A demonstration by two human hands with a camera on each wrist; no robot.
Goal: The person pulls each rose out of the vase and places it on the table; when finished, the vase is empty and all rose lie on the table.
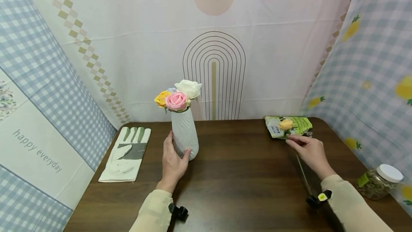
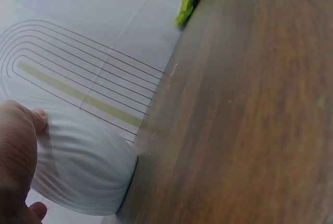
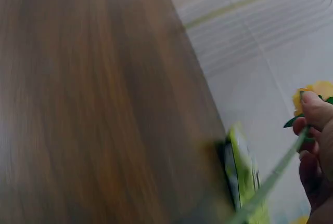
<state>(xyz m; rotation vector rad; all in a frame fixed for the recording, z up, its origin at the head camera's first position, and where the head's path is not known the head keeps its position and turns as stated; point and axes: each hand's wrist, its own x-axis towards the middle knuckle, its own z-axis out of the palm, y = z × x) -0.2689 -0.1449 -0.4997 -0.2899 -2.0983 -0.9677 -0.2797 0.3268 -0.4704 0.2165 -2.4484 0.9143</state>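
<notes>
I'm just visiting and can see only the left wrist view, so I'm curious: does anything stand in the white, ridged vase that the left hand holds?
Observer: Yes, flowers, including a pink, rose-like bloom, a white bloom and an orange-yellow bloom.

Visitor: And what's the other hand up to?

Observer: The right hand pinches a single pale yellow flower by its long, thin stem, just below the petals.

Visitor: Is anything lying over to the left of the vase?

Observer: Yes, a white glove with grey and green patches lies on the brown, wood-grained table.
</notes>
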